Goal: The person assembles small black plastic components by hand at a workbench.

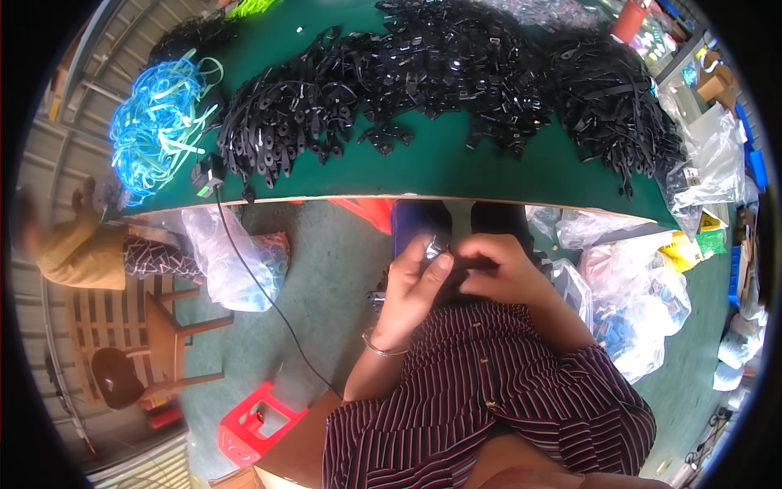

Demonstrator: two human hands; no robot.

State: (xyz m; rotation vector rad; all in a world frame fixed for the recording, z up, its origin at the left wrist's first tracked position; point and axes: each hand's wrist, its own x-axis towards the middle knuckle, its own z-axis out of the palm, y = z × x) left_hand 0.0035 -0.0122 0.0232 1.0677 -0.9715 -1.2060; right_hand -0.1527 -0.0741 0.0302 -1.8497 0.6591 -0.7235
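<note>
My left hand (414,285) is closed in front of my lap, just below the table's near edge. Between its thumb and fingers sits a small shiny black piece (435,247), probably plastic; its exact kind is too small to make out. Close to its right, my right hand (503,270) has its fingers curled inward toward the left one. Whatever those fingers pinch is dark and mostly hidden. Across the green table (391,175) lie a heap of shiny black plastic pieces (456,69), black straps with holed ends (281,122) and more black straps (611,102).
Blue and pale green straps (159,126) are heaped at the table's left. A black cable (261,285) runs from a small black box (208,174) toward me. A red plastic stool (257,424) stands lower left. Filled plastic bags (631,301) lie right; another person (81,244) sits left.
</note>
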